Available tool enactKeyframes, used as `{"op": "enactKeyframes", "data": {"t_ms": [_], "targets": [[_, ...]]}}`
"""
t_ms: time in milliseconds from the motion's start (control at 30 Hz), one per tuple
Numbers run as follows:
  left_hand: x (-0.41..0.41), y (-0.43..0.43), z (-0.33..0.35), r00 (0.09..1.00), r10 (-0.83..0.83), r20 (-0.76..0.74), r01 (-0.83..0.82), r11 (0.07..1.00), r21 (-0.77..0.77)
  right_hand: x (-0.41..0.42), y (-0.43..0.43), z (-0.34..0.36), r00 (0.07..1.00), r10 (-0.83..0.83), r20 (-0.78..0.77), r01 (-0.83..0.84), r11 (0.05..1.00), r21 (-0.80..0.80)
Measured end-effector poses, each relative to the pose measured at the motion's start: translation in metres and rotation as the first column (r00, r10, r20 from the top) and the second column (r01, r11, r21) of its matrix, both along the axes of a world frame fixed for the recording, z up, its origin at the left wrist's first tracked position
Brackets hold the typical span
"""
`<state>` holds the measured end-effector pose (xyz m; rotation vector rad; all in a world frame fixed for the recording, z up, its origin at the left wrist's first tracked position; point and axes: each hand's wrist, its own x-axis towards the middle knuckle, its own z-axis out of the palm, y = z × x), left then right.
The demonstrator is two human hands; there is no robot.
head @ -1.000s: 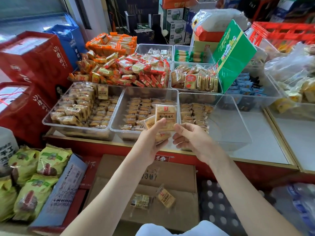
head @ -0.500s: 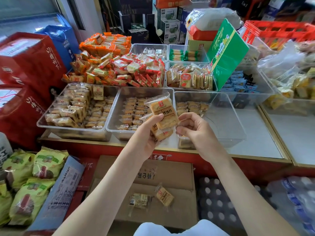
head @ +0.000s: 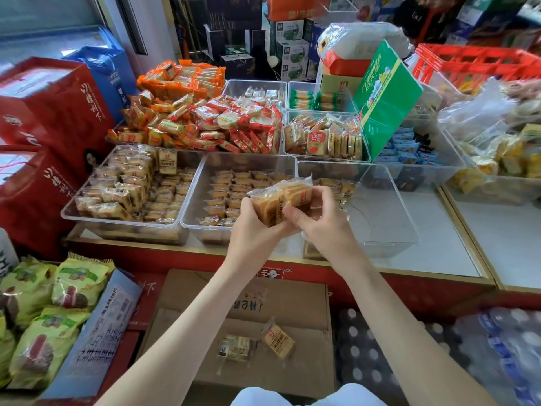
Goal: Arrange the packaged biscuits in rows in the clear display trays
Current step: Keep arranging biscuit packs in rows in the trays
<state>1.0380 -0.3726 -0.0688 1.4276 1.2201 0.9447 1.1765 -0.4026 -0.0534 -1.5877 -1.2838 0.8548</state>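
Note:
Both hands hold a small stack of clear-wrapped biscuit packets (head: 278, 199) in front of the trays. My left hand (head: 253, 230) grips the stack from the left and below. My right hand (head: 319, 218) pinches its right end. Behind them stand three clear trays: the left tray (head: 70, 213) is heaped with the same packets, the middle tray (head: 191, 224) holds flat rows of them, and the right tray (head: 401, 218) has one short row at its back left. Two loose packets (head: 257, 342) lie on a cardboard box below.
Behind the front trays are heaps of red and orange snack packets (head: 205, 124), more trays of biscuits (head: 325, 139) and a green carton (head: 386, 95). Red boxes (head: 49, 112) stand at the left, green bags (head: 44, 312) on the floor, bottled water (head: 497, 347) at the lower right.
The packets came down from upright to lying sideways between both hands, and my right hand closed onto the stack's right end. The view shifted slightly.

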Motion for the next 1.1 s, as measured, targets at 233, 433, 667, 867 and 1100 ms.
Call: {"op": "enactKeyframes", "data": {"t_ms": [233, 433, 667, 867, 1100], "targets": [[-0.015, 0.005, 0.004, 0.985, -0.068, 0.159, 0.096, 0.98, -0.173, 0.026, 0.001, -0.007, 0.554, -0.024, -0.832, -0.08, 0.993, -0.082], [-0.019, 0.013, 0.007, 0.812, 0.206, 0.546, 0.161, 0.821, -0.548, 0.03, -0.002, -0.006, 0.195, 0.013, -0.981, -0.203, 0.979, -0.027], [-0.013, 0.01, 0.006, 0.665, 0.025, 0.746, 0.437, 0.798, -0.416, 0.031, 0.001, -0.005, 0.384, 0.023, -0.923, -0.271, 0.958, -0.089], [0.001, 0.009, 0.002, 0.734, -0.011, 0.679, 0.333, 0.877, -0.346, 0.03, 0.0, -0.01, 0.719, 0.051, -0.693, -0.219, 0.963, -0.156], [0.005, 0.006, 0.003, 0.596, 0.065, 0.8, 0.29, 0.912, -0.29, 0.029, -0.013, -0.025, 0.532, 0.078, -0.843, -0.029, 0.997, 0.074]]}}
